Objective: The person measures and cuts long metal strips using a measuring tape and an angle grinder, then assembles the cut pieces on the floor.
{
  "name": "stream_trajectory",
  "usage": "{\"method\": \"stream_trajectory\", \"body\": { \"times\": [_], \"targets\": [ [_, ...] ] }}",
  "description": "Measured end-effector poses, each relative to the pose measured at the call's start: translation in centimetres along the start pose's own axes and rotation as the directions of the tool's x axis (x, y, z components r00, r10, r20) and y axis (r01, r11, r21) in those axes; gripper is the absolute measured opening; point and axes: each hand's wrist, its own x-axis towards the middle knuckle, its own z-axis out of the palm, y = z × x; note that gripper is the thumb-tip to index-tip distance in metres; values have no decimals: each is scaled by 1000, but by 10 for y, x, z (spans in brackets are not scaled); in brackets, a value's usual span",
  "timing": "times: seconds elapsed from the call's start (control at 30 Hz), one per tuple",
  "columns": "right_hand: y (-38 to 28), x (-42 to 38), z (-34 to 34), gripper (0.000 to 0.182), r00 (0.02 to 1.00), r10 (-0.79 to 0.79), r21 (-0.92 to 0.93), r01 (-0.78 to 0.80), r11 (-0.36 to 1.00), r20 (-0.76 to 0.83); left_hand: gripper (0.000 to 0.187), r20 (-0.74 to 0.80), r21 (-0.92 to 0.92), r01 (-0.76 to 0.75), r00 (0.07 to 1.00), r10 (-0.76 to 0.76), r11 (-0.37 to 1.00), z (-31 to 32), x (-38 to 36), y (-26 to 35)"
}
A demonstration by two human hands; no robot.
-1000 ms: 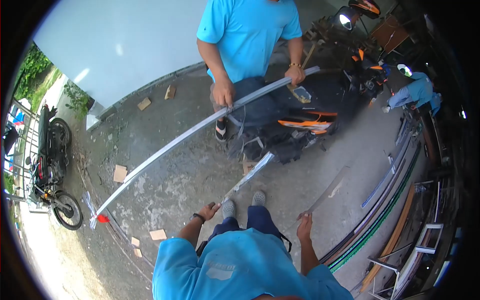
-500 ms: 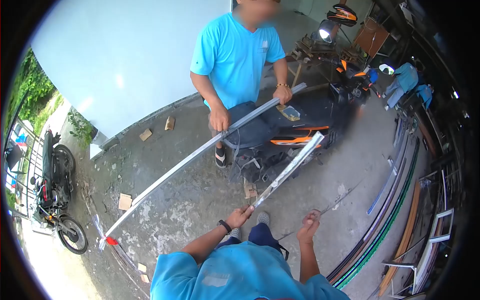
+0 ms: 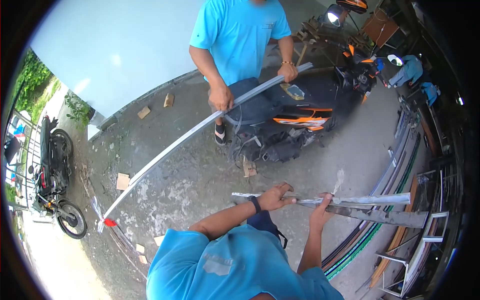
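Observation:
Two flat metal strips lie across in front of my body, fanned slightly apart toward the right. My left hand, with a dark wristband, is closed around them near their left part. Thumb and fingers of my right hand are also closed on the strips, a little to the right. The lower strip looks greyer and stained. Across from me, a person in a blue shirt holds a long silver metal bar with both hands; it slopes down to the left.
A black and orange motorcycle stands beyond my hands. Long profiles lie on the floor at right, beside a white metal frame. Another motorcycle is parked at left. Cardboard pieces dot the concrete. Someone bends over at far right.
My hands have come together, and the strip in my left hand has swung from pointing away to lying sideways, alongside the right hand's strip. My view has shifted slightly.

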Motion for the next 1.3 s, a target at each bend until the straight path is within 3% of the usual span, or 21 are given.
{"method": "stream_trajectory", "body": {
  "times": [0.03,0.07,0.13,0.17,0.27,0.4,0.43,0.47,0.53,0.63,0.73,0.87,0.97,1.07,1.3],
  "targets": [
    [-4,-1,-8,46,994,106,1,-106,994,-5,44,-52,16,26,998,-25,1000,-7,-18,5],
    [-3,-3,-16,46,993,117,-4,-117,993,-23,43,-102,36,45,994,-41,998,-16,-33,7],
    [-1,2,-23,47,991,112,1,-113,994,-74,43,-159,-3,213,965,-210,977,-53,-49,-6],
    [-12,2,-29,48,977,206,-14,-207,978,-57,41,-222,-21,290,932,-287,957,-69,-59,-25],
    [-9,4,-30,48,966,194,0,-197,980,-170,36,-403,-41,435,816,-414,899,-121,-81,-65],
    [10,2,-38,47,974,167,-23,-172,985,-153,37,-659,73,459,689,-303,885,-186,-89,-61],
    [12,0,-39,47,974,162,-38,-169,985,-156,41,-708,300,465,693,-132,833,-202,-90,-52],
    [15,-1,-39,46,975,154,-51,-164,985,-159,45,-712,507,466,700,48,725,-218,-90,-44],
    [25,-4,-42,46,984,111,-96,-125,987,-143,53,-730,563,496,674,116,661,-252,-98,-44],
    [58,-8,-47,46,985,32,-132,-55,990,-169,54,-766,564,639,641,43,524,-295,-120,-76],
    [78,-10,-58,46,986,3,-167,-31,986,-166,58,-732,529,682,668,-135,505,-327,-146,-120],
    [77,-16,-61,45,982,50,-185,-84,979,-181,43,-658,494,734,666,-352,465,-346,-151,-123],
    [79,-18,-69,46,978,91,-183,-126,975,-186,30,-619,581,688,720,-313,435,-352,-147,-108],
    [102,-18,-78,46,987,29,-198,-60,978,-156,31,-593,633,681,732,-336,368,-360,-143,-105],
    [118,-14,-102,43,980,50,-301,-107,948,-192,39,-533,603,712,695,-482,360,-378,-134,-114]
  ]
}}
